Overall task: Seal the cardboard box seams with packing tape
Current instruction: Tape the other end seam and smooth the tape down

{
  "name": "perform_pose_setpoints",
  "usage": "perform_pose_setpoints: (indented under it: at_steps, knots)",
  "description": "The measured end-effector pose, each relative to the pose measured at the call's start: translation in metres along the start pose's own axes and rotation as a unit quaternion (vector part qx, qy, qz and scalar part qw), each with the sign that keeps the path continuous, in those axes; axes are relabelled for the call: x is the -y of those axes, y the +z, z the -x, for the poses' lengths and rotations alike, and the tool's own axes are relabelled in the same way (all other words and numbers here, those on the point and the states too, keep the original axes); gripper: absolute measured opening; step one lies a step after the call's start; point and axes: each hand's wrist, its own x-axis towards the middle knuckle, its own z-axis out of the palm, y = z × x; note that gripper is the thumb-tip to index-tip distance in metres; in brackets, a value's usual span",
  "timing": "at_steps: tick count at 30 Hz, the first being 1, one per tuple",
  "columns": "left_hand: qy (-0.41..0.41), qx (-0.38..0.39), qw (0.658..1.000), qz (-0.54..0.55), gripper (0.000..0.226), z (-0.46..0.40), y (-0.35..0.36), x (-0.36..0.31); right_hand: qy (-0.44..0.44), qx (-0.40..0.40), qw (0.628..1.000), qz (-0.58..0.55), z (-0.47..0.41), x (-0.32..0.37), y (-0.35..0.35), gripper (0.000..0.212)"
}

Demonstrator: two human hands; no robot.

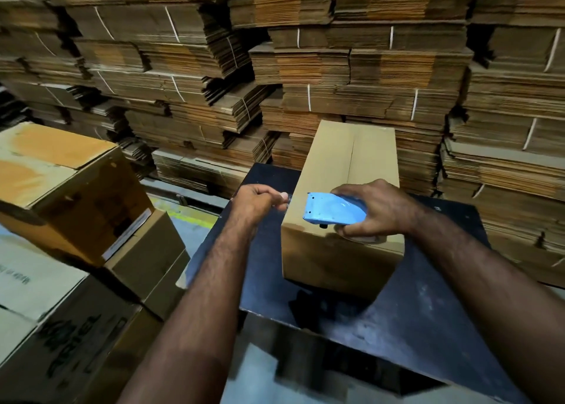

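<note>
Stacks of flattened cardboard (336, 67), bundled with pale strapping, filled the whole background behind the bench. Several made-up cartons (70, 189) were heaped to the left of the bench, the uppermost tilted, the lower ones bearing dark printing too blurred to read.

The bench (428, 296) was a dark, scuffed board seen with one corner pointing away from the viewer. On it stood the cardboard box (342, 165), closed, lengthwise away from the person, its far end reaching beyond the bench's far edge. The centre seam (353, 156) of its top flaps ran the length of the lid and appeared bare where it showed.

The right hand (376, 211) grasped a blue tape dispenser (328, 209), fingers curled round its rear, over the near end of the box top. The dispenser's nose pointed left. A roll of clear tape seemed to sit beneath the hand, mostly hidden.

The left hand (260, 202) was clenched just off the box's near left corner, thumb and fingers pinching what looked like the free end of the tape (289, 202); the strip itself was nearly invisible between hand and dispenser.
</note>
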Motion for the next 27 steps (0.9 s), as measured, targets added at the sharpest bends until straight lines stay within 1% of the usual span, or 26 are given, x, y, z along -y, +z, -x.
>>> perform_pose_setpoints:
  at_steps: [4,7,10,13,21,25,27]
  knots:
    - [0.012,0.002,0.999,-0.039,0.009,-0.014,-0.004,0.012,0.021,0.043,0.999,-0.003,-0.013,0.010,-0.002,0.092]
    - [0.008,0.000,0.994,-0.108,0.016,-0.027,-0.006,0.026,0.040,0.092,0.995,0.005,-0.026,0.024,-0.002,0.094]
    - [-0.008,0.002,0.991,-0.137,0.022,-0.034,-0.007,0.040,0.041,0.118,0.992,0.035,-0.038,0.036,0.001,0.093]
    - [-0.031,0.013,0.991,-0.130,0.022,-0.037,-0.006,0.052,0.042,0.135,0.988,0.060,-0.044,0.040,0.006,0.089]
    - [-0.049,0.044,0.992,-0.104,0.021,-0.044,-0.008,0.063,0.056,0.169,0.981,0.074,-0.057,0.045,0.012,0.085]
    - [-0.041,0.065,0.991,-0.106,0.024,-0.050,-0.012,0.070,0.068,0.189,0.976,0.079,-0.066,0.050,0.013,0.082]
    - [-0.028,0.064,0.994,-0.082,0.028,-0.060,-0.015,0.074,0.080,0.178,0.978,0.077,-0.073,0.056,0.013,0.077]
